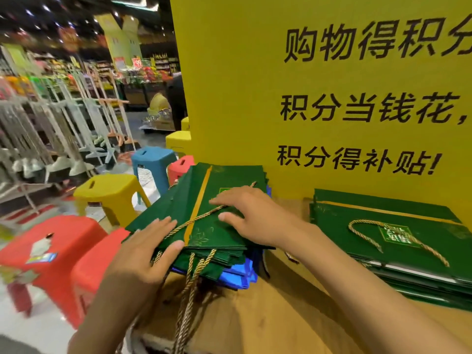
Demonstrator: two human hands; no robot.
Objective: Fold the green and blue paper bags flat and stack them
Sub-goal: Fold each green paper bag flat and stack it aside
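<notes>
The top green bag (176,200), laid over blue bags (237,274) at the table (268,315) edge, is pressed flat by left hand (145,249) and right hand (250,215), fingers straight, nothing gripped, and is best smoothed outward with edges squared.
</notes>
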